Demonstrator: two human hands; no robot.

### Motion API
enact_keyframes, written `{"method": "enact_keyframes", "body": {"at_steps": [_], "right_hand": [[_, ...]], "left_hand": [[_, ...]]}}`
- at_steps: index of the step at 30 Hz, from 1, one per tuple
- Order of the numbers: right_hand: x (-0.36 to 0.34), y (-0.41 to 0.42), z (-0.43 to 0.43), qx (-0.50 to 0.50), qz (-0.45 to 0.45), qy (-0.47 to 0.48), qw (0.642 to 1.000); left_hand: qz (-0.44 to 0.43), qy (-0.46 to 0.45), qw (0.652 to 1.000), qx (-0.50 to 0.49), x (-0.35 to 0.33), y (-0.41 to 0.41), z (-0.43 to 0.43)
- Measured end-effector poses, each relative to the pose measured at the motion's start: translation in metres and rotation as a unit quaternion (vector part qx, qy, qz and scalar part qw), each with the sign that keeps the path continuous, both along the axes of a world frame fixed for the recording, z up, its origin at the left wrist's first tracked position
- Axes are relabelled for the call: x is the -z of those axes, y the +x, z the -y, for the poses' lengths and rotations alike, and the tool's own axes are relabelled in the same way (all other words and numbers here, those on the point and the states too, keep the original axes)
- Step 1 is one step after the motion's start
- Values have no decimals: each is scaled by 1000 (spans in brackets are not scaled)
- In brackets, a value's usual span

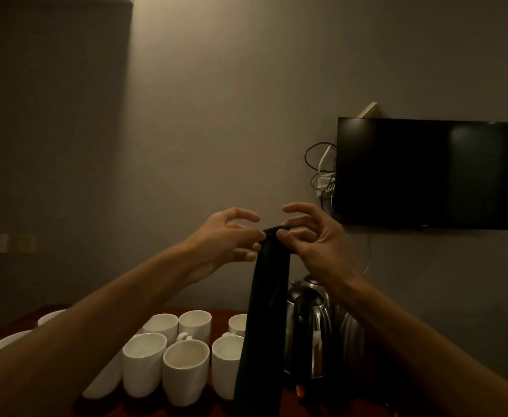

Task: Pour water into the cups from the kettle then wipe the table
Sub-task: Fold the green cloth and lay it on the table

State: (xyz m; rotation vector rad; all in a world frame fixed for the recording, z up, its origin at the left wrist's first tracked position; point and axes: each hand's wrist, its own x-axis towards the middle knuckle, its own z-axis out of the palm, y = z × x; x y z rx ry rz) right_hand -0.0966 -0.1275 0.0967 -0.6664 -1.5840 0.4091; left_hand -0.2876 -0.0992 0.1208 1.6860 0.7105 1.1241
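Note:
A long dark cloth (264,302) hangs down in front of me, pinched at its top edge between my left hand (225,236) and my right hand (310,236), both raised at chest height. Below, several white cups (185,368) stand grouped on the dark red table (219,319); my left forearm hides some of them. A steel kettle (307,329) stands right of the cups, partly behind the cloth. A second metal kettle (347,329) is behind it, mostly hidden by my right forearm.
A black television (427,173) hangs on the wall at the right, with tangled cables (322,173) beside it. Wall sockets (6,242) sit at the far left. The room is dim.

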Motion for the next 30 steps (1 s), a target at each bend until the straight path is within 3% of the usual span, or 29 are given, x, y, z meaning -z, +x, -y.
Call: {"method": "enact_keyframes", "body": {"at_steps": [2,5,11,17,22,26,30], "right_hand": [[-5,1,0,-11,9,1,1000],[-14,3,0,-24,22,11,999],[-24,12,2,-37,19,11,999],[-28,19,-2,4,36,5,999],[-23,24,-11,12,34,-5,999],[-19,27,-21,22,51,-33,998],[-19,33,-27,37,75,-53,995]], "left_hand": [[-72,71,995,-14,5,-1,-7],[-98,37,993,52,10,-1,-12],[31,-1,994,102,24,2,-19],[68,68,993,64,21,0,-20],[-18,144,989,-8,18,-10,-29],[-82,115,990,13,16,-18,-38],[-203,133,969,44,7,-28,-44]]}}
